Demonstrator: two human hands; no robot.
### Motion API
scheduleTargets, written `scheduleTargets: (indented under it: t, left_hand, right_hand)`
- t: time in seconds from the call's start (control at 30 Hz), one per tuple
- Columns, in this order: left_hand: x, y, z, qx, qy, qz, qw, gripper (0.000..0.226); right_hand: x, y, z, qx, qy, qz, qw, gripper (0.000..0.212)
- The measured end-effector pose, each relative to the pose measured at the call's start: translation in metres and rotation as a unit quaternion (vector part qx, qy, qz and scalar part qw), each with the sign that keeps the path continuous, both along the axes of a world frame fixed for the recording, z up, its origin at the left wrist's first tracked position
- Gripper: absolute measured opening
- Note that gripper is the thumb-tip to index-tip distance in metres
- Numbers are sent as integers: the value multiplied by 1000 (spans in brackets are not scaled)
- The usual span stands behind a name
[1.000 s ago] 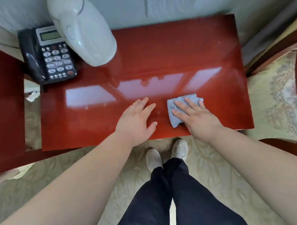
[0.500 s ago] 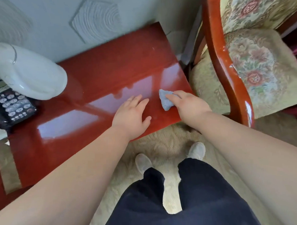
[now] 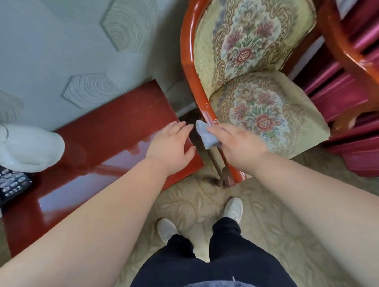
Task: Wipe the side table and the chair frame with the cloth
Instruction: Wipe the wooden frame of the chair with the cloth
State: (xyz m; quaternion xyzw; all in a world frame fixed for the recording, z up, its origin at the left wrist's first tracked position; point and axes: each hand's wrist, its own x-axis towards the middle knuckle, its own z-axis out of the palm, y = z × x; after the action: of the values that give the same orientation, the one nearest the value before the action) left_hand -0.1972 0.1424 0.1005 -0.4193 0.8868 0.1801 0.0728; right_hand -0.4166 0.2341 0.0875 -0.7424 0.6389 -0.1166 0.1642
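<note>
The glossy red side table (image 3: 110,133) stands against the wall on the left. To its right is a chair with a curved red wooden frame (image 3: 188,63) and floral upholstery. My right hand (image 3: 236,143) grips a small blue cloth (image 3: 206,135) and holds it against the chair's left armrest near its front end. Over the table's right front corner, my left hand (image 3: 171,144) hovers or rests with its fingers spread and nothing in it.
A white lamp base (image 3: 26,148) and a black telephone (image 3: 8,183) sit at the table's left end. The chair's right armrest (image 3: 349,56) and dark red curtains (image 3: 356,105) are on the right. My feet stand on beige patterned carpet (image 3: 195,206).
My view has swung right from the table to the chair. My right hand lifted the cloth off the table top and carried it onto the chair's left armrest. My left hand shifted to the table's right corner.
</note>
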Motion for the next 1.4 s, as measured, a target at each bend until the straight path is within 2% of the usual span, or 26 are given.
scheduleTargets:
  t: [0.1,0.27,0.37,0.47,0.57,0.67,0.9,0.97,1.07,1.2,1.4]
  left_hand:
    - [-21,3,4,-5,-20,-27,999,71]
    - [-45,23,-12,30,-43,-31,998,75]
    - [-49,42,-29,64,-56,-41,996,78]
    - [-46,55,-49,83,-56,-53,994,84]
    - [-36,59,-65,73,-35,-57,995,87]
    - [-32,52,-68,45,-19,-63,997,84]
    - [-29,35,-73,51,-10,-66,996,75]
    - [-28,32,-71,51,-9,-65,997,73]
    - [-27,29,-69,46,-17,-79,996,74]
    - [-26,27,-69,45,-19,-88,995,79]
    - [-34,18,-65,57,-10,-67,996,75]
  right_hand:
    - [-27,8,1,-5,6,-34,999,49]
    - [-24,39,-24,61,16,-33,997,54]
    - [-12,76,-56,107,18,-11,994,79]
    - [-6,112,-81,130,17,5,991,85]
    - [-3,111,-90,122,-9,-1,993,81]
    - [-9,68,-80,149,-54,-57,986,71]
    - [-16,-52,-80,137,-82,-23,987,58]
    - [-13,-42,-82,115,-83,-35,989,56]
    - [-9,19,-84,77,-98,-71,990,55]
    - [-6,99,-88,53,-45,-14,997,59]
    - [-19,44,-89,49,-63,5,997,59]
